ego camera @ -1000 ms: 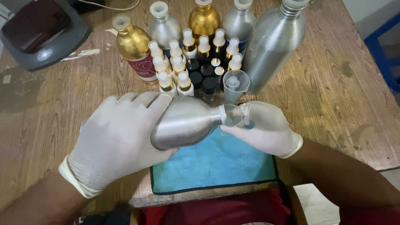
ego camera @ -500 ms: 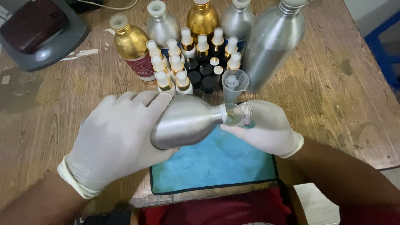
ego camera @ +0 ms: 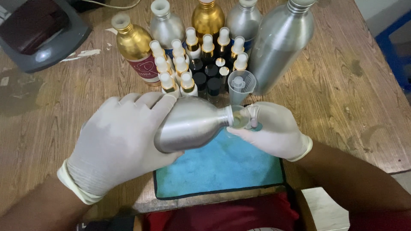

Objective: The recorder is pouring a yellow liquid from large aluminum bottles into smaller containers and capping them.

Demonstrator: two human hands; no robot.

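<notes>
My left hand [ego camera: 117, 143], in a white glove, grips a silver metal bottle [ego camera: 192, 124] tipped on its side, mouth to the right. The mouth rests over a small clear funnel [ego camera: 240, 117] with yellowish liquid in it. My gloved right hand [ego camera: 276, 130] holds the funnel and whatever small thing sits under it; that thing is hidden by my fingers. Both hands hover over a blue cloth [ego camera: 222, 167] at the table's near edge.
Behind my hands stands a cluster of small bottles with white caps [ego camera: 188, 64], a clear measuring cup [ego camera: 240, 85], gold bottles [ego camera: 132, 45], silver bottles [ego camera: 165, 25] and a tall silver bottle [ego camera: 280, 42]. A grey device [ego camera: 38, 36] lies far left on the wooden table [ego camera: 351, 94].
</notes>
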